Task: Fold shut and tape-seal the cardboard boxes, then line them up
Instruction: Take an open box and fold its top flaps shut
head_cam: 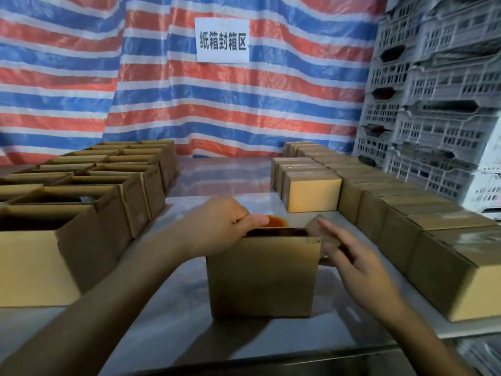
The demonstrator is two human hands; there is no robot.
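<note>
"Cardboard box (263,272): location?"

"Middle of the table (217,335), near me, between the open boxes (89,240) on the left and the sealed boxes (444,256) on the right. I judge work passes from left to right."

"Left hand?"

"My left hand (219,226) grips the top left edge, fingers curled over it, thumb along the near rim. Purpose, as I judge it: to steady the box."

"Right hand?"

"My right hand (357,267) is flat, fingers straight and slightly spread, against the right flap (322,230), which leans outward, placed to push it inward. An orange object (276,221), probably tape, lies just behind."
</note>
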